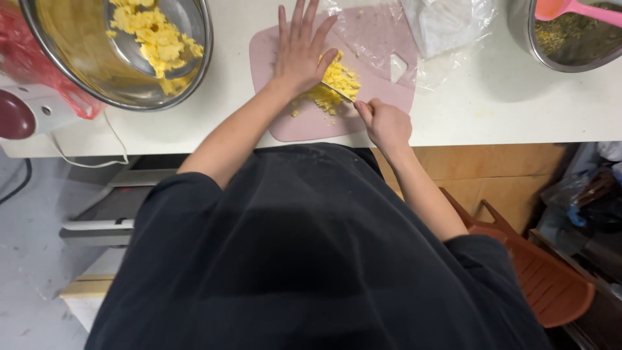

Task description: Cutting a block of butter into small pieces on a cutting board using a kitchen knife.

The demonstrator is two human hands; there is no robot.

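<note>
A pink cutting board (304, 129) lies on the white counter (492, 104) with a pile of chopped yellow food (337, 87) on it. My left hand (301, 48) lies flat, fingers spread, pressing on the top of the knife blade (337, 92) over the pile. My right hand (387, 123) is closed around the knife's handle at the board's near right edge. The handle itself is hidden in my fist.
A steel bowl (84, 71) with more chopped yellow food stands at the left. Another steel bowl (570, 55) with greenish bits and a pink scoop (570, 10) is at the right. Clear plastic bags (440, 32) lie behind the board. An orange plastic chair (544, 279) stands at my right.
</note>
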